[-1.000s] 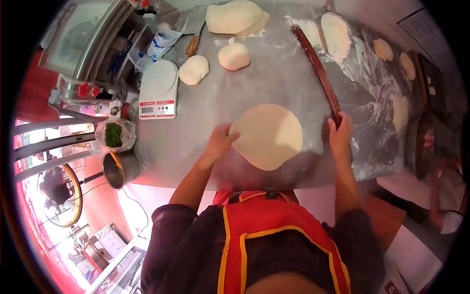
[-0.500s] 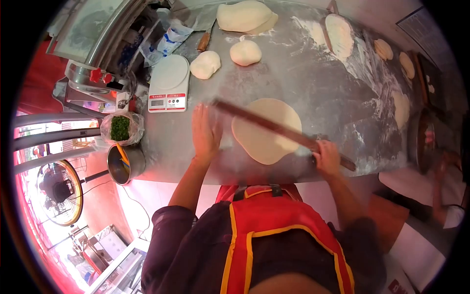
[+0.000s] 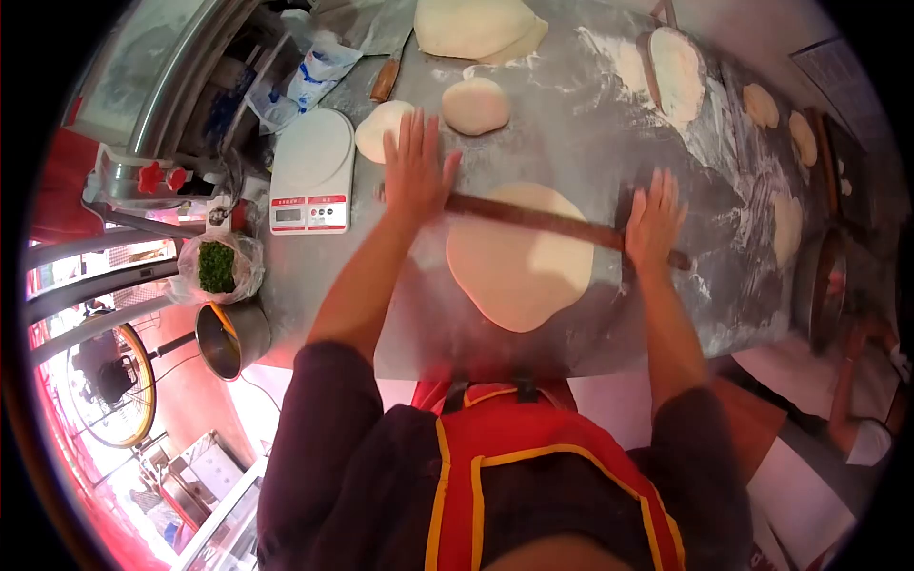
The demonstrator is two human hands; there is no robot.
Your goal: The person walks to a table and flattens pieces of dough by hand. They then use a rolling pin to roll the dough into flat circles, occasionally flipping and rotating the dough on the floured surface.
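A brown wooden rolling pin (image 3: 533, 218) lies across the upper part of a flat, rounded sheet of dough (image 3: 519, 281) on the metal table. My left hand (image 3: 416, 179) rests flat over the pin's left end, fingers stretched forward. On its right end lies my right hand (image 3: 654, 224), palm down with the fingers extended. Just beyond my left fingers sits a ball of dough (image 3: 373, 133), partly covered by them. Another dough ball (image 3: 476, 106) is to its right. A white kitchen scale (image 3: 312, 176) stands left of my left hand.
A big dough slab (image 3: 471, 29) lies at the back beside a wooden-handled tool (image 3: 385, 81). Loose flour and a floury container (image 3: 678, 76) are at back right. Chopped greens (image 3: 217, 266) and a metal pot (image 3: 228, 341) stand left. Another person's arm (image 3: 845, 385) shows at right.
My left hand has moved forward onto the rolling pin's left end. My right hand has opened from its grip and lies flat on the pin. The pin now sits less slanted.
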